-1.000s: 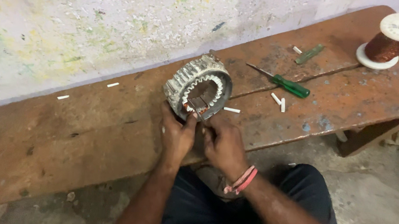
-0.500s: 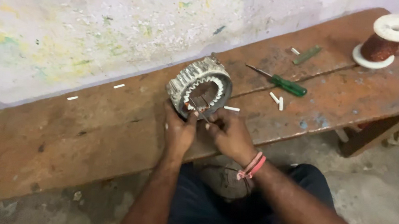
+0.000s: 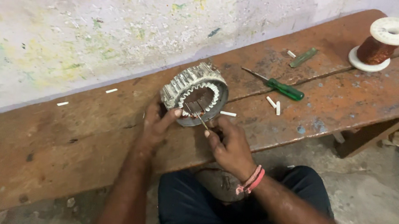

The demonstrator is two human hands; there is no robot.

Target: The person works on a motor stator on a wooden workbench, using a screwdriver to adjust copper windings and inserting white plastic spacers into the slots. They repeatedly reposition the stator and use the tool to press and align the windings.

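A round metal motor stator (image 3: 194, 94) with toothed slots stands tilted on a worn wooden bench (image 3: 59, 145). My left hand (image 3: 158, 123) grips its lower left rim, thumb on the front edge. My right hand (image 3: 229, 146) pinches a thin strip or wire (image 3: 198, 116) that reaches up into the stator's bore. Red thread bands circle my right wrist.
A green-handled screwdriver (image 3: 277, 87) lies right of the stator. Short white slips (image 3: 274, 104) are scattered on the bench. A spool of copper wire (image 3: 382, 44) stands at the far right, a green strip (image 3: 303, 57) near it. A stained wall runs behind.
My right hand has drawn slightly back and down from the stator, and the thin strip now shows between my fingers and the bore. My left hand stays on the rim.
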